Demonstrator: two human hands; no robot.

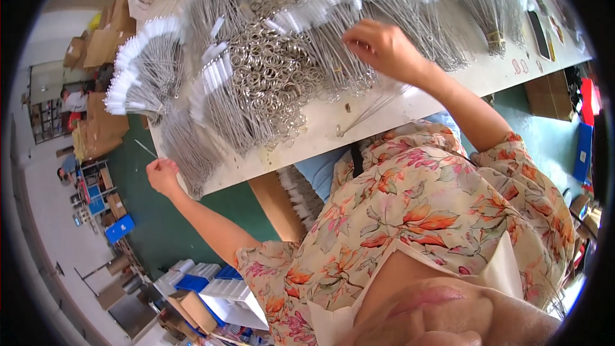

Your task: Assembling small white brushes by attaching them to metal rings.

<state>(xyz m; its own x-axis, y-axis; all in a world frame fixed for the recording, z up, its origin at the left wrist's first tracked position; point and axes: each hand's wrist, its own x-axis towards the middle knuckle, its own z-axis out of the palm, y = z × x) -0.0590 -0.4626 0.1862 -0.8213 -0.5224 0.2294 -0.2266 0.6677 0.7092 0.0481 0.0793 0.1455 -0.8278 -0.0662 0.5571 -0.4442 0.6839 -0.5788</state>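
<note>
- The left hand [163, 175] is curled nearly closed at the table [384, 115] edge, pinching one thin wire brush [145, 148] that sticks out beyond its fingers.
- Just beside it, a bundle of brushes [186, 144] overhangs the edge.
- The right hand [378, 45] rests loosely bent on the brush stems [349, 67]; whether it grips any, I cannot tell.
- A heap of metal rings [272, 83] lies between the hands.
- Loose wires [375, 107] lie below the right wrist.

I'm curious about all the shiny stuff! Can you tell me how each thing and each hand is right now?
Left hand: closed, pinching one thin wire brush past the table edge.
Right hand: fingers bent, touching bundled brushes.
Metal rings: loose, heaped together.
White-tipped brush bundles: fanned out, lying flat.
Few loose brushes: lying flat near the table edge.
</note>
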